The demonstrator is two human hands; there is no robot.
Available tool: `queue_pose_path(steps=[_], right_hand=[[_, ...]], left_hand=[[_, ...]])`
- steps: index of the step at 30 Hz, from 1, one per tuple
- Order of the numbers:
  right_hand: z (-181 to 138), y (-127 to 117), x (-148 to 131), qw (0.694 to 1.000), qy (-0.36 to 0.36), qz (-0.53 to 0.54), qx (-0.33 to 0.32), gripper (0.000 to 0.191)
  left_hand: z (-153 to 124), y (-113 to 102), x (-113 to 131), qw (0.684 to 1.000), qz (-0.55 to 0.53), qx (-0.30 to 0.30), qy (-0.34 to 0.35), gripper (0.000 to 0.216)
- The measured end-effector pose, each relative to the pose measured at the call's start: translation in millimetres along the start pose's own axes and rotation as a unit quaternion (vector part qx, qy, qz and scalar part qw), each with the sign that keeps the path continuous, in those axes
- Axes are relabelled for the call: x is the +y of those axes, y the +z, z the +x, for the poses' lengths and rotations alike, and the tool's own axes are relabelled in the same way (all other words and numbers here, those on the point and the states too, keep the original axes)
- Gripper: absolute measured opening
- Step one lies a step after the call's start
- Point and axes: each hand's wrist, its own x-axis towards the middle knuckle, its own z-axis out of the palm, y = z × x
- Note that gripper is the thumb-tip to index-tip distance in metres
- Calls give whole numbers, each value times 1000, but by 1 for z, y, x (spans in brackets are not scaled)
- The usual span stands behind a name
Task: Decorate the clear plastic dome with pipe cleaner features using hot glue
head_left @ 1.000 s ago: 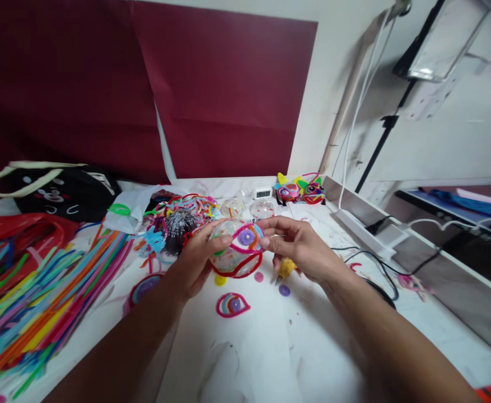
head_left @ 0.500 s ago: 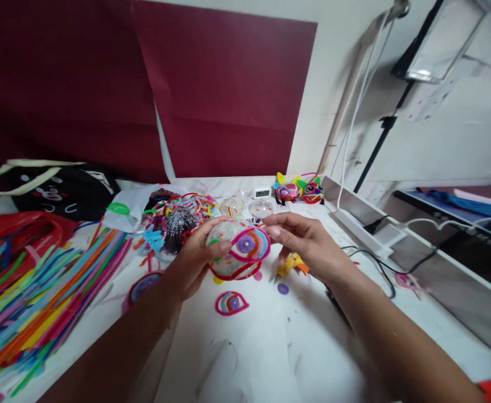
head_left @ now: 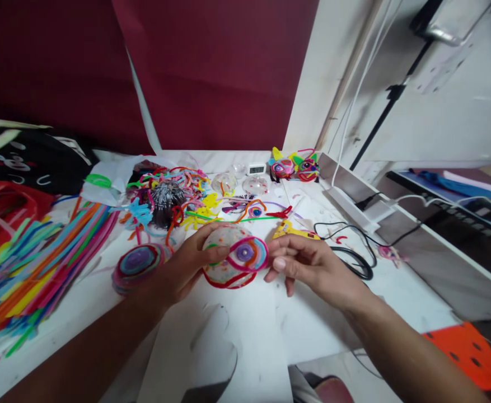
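A clear ball point(head_left: 218, 268) with coloured specks is held in my left hand point(head_left: 190, 260), its thumb pressed on the near side. An eye-shaped pipe-cleaner piece point(head_left: 251, 254) with a purple centre lies on the ball's right side, and red pipe cleaner curves along its lower edge. Just right of the ball is my right hand point(head_left: 308, 266), fingers loosely bent and apart, with nothing visible in them. Whether its fingertips touch the ball's edge I cannot tell. Behind the right hand lies a yellow glue gun point(head_left: 291, 228).
Pipe cleaners point(head_left: 47, 263) are spread at the left, near a round decorated piece point(head_left: 140, 260). Behind lie a tangle of coloured pieces point(head_left: 186, 187), a small digital clock point(head_left: 256, 168) and two decorated figures point(head_left: 293, 167). A black cable point(head_left: 360, 268) loops at the right.
My right fingers have loosened and come down from the eye-shaped piece's edge. The view has tilted downward. The loose eye piece and purple disc on the table are now out of sight.
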Motion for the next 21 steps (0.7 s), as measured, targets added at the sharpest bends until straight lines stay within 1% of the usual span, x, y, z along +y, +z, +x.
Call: queue_pose_path(steps=[3,7,11,14,15,16,19,20,21], right_hand=[[2,10,12,999,25,47,7,31],[8,16,26,992,65,104,24,36],[12,16,35,989,77,117,46,38],[13,16,39,988,78,119,57,38],[13,15,40,988,78,120,60,38],[13,15,40,987,80,122,64,37],[13,15,41,986,86,124,71,37],[12,15,41,986,86,123,72,37],[12,15,41,987,85,120,72,37]], left_hand=[[-4,-2,-11,1000,9,2,-18,54],[-6,-10,-22,998,54,27,-36,62],[-1,-18,-28,987,139,76,-20,69],[4,-21,-30,980,177,94,-8,69],[6,-22,-30,974,203,104,16,65],[6,-22,-30,963,238,114,54,59],[2,-18,-26,912,341,117,194,40],[-1,-16,-23,901,356,109,224,36],[-4,-12,-20,898,357,101,238,33]])
